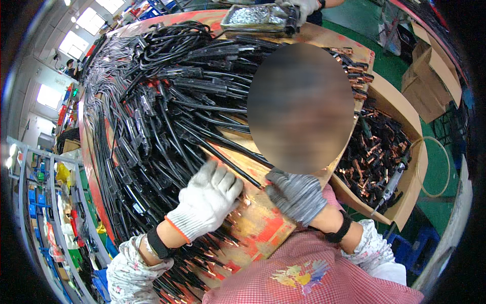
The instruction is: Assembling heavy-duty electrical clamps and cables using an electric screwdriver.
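seemingly sorting black cables (195, 87), left hand (208, 198) and right hand (296, 196) curl their fingers, grips unclear; next probably calls for separating one.

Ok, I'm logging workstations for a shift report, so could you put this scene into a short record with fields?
Left hand: white-gloved hand, fingers curled, over the table; grip hidden
Right hand: grey-gloved hand, at the end of a black cable; grip unclear
Work surface: table with red patches
On it: large pile of black cables
Right side: cardboard box holding black and copper pieces, with a grey tool on top
Far side: a co-worker's gloved hand beside a silvery tray
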Motion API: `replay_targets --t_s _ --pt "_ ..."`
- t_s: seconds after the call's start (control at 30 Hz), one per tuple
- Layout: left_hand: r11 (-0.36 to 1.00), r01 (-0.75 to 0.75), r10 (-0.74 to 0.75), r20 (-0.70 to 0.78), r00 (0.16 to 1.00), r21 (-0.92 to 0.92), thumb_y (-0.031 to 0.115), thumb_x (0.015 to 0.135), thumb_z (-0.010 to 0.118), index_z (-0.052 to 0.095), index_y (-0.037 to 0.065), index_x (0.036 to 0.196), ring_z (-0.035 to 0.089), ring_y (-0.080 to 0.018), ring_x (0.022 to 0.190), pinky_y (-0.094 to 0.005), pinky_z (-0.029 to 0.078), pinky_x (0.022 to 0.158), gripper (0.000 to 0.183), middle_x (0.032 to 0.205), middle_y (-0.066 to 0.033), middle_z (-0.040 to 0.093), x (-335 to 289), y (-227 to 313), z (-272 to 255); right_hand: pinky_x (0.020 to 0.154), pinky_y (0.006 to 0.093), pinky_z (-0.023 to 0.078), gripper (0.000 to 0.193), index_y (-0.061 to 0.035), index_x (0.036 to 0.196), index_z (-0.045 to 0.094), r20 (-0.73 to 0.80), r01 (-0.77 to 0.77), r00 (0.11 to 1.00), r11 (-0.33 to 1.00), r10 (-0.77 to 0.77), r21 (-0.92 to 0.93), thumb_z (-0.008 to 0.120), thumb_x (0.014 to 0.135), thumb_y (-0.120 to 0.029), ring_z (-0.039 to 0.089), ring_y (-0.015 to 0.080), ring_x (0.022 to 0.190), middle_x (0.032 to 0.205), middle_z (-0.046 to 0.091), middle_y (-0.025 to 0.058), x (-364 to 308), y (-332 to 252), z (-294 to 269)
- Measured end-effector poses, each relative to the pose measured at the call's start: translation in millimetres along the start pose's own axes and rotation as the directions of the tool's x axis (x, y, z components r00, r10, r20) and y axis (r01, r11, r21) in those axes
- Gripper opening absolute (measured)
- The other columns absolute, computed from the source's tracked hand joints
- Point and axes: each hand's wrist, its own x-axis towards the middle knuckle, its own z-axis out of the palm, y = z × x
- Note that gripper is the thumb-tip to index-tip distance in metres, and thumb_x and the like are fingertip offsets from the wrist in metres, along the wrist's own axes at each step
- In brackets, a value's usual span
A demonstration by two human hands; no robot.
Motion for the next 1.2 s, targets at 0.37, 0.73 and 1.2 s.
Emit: replay_targets --t_s 0.37,0.73,1.2 --pt "0.971 0.038 -0.012 0.115 0.993 -0.234 0.027 0.070 0.066 0.060 0.010 0.092 0.058 -0.0292 0.093 -0.0405 0.045 0.088 0.028 0.090 -0.0084 0.061 -11 -1 -39 0.053 0.0381 0.048 0.015 -0.0025 0.082 0.056 0.063 -0.036 0.996 0.934 0.062 -0.354 0.052 0.081 -0.017 0.061 0.0294 0.071 0.086 0.060 0.0178 10 -10 44" --pt "0.945 -0.145 0.175 0.080 0.981 -0.293 0.020 0.075 0.060 0.060 0.011 0.084 0.060 -0.0314 0.071 -0.0413 0.048 0.062 0.013 0.074 -0.0097 0.060 60 -13 -15 0.061 0.0460 0.047 0.025 -0.0070 0.086 0.062 0.240 -0.238 0.951 0.959 0.197 0.156 0.052 0.084 -0.030 0.060 0.0385 0.067 0.069 0.061 0.0200 12 3 12" --pt "0.850 0.038 0.124 0.270 0.955 -0.525 0.029 0.082 0.058 0.065 0.017 0.093 0.063 -0.0295 0.071 -0.0396 0.050 0.061 0.017 0.077 -0.0097 0.064 69 -17 1 0.064 0.0452 0.049 0.022 -0.0079 0.088 0.064 0.047 -0.646 0.727 0.706 0.685 -0.291 0.052 0.083 -0.025 0.062 0.0371 0.072 0.080 0.063 0.0207 -77 88 -93"
